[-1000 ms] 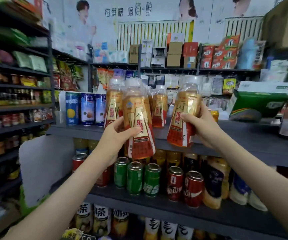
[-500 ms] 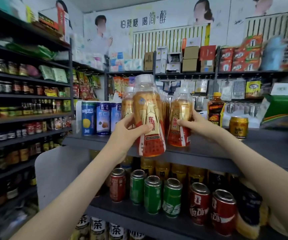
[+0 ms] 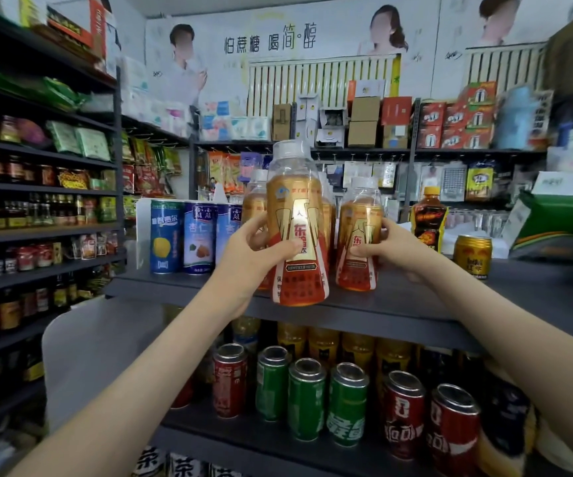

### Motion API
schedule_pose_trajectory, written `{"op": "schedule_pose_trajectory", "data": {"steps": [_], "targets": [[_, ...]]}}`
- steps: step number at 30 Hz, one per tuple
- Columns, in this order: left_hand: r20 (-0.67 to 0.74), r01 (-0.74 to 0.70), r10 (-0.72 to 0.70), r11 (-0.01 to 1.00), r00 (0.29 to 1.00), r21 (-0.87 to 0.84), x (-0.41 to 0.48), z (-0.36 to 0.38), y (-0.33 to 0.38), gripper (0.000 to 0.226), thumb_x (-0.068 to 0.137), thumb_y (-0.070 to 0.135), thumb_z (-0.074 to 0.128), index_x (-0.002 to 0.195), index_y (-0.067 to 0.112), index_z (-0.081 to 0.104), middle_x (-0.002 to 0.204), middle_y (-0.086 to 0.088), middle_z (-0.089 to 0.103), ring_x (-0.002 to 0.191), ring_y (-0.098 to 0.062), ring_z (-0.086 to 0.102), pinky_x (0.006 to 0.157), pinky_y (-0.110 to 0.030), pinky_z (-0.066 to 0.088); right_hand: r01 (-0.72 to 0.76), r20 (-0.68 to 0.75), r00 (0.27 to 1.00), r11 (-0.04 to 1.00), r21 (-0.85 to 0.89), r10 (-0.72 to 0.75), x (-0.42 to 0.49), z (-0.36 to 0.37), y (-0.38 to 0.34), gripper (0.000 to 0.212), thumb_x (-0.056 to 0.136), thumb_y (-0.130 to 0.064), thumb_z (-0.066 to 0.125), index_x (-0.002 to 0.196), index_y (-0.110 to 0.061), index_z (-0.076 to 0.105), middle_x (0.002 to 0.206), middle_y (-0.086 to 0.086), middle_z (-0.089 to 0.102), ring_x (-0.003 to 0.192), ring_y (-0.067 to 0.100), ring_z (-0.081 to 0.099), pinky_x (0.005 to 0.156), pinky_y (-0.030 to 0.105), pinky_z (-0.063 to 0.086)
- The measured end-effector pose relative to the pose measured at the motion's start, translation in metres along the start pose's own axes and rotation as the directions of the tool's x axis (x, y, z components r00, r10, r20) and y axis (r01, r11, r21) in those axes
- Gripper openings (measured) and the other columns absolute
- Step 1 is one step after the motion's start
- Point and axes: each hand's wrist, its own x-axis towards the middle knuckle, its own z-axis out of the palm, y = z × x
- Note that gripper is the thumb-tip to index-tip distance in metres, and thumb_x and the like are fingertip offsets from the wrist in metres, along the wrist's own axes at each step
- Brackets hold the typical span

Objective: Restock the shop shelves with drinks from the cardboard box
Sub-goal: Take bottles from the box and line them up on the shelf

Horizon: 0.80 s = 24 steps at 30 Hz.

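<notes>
Dead centre of frame, left hand point(image 3: 257, 251) grips a bottle point(image 3: 297, 215) at the shelf point(image 3: 536, 290) edge, right hand point(image 3: 393, 251) grips a second bottle point(image 3: 359, 232) standing on it. I'd set the first down flat, label forward.

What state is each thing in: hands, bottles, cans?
left hand, grips the front gold bottle
right hand, grips the right gold bottle
front gold bottle, capped, upright, held at the top shelf edge
right gold bottle, capped, upright, on the top shelf
dark bottle, orange cap on, upright
gold can, upright on the top shelf
green cans, upright on the lower shelf
</notes>
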Motion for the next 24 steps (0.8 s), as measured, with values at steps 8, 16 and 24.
{"op": "schedule_pose_trajectory", "data": {"steps": [8,16,24], "targets": [[-0.013,0.010,-0.010,1.000,1.000,0.011,0.002,-0.017,-0.005,0.041,0.078,0.013,0.070,0.119,0.016,0.061,0.102,0.004,0.073,0.097,-0.016,0.069,0.085,-0.038,0.054,-0.055,0.037,0.998,0.998,0.040,0.054,0.011,0.009,-0.004,0.044,0.083,0.001,0.068,0.121,-0.011,0.049,0.097,0.001,0.064,0.081,0.011,0.060,0.057,0.023,0.043],[-0.025,0.030,-0.030,0.999,0.999,-0.015,-0.002,-0.022,-0.010,0.058,0.067,0.024,0.073,0.122,0.014,0.060,0.108,-0.002,0.072,0.102,-0.023,0.067,0.086,-0.041,0.054,-0.047,0.067,0.996,0.992,-0.116,0.055,0.019,0.009,-0.003,0.039,0.087,-0.008,0.065,0.124,-0.009,0.051,0.114,0.007,0.065,0.090,0.014,0.061,0.063,0.024,0.044],[0.026,0.018,-0.019,1.000,0.999,0.021,-0.004,-0.002,-0.015,0.035,0.083,0.006,0.067,0.116,0.019,0.062,0.100,0.004,0.074,0.095,-0.012,0.069,0.076,-0.024,0.056,-0.049,0.091,0.994,0.988,-0.149,0.063,0.011,-0.004,0.000,0.033,0.086,-0.015,0.069,0.114,-0.017,0.053,0.117,0.004,0.064,0.096,0.014,0.061,0.077,0.027,0.048]]}}
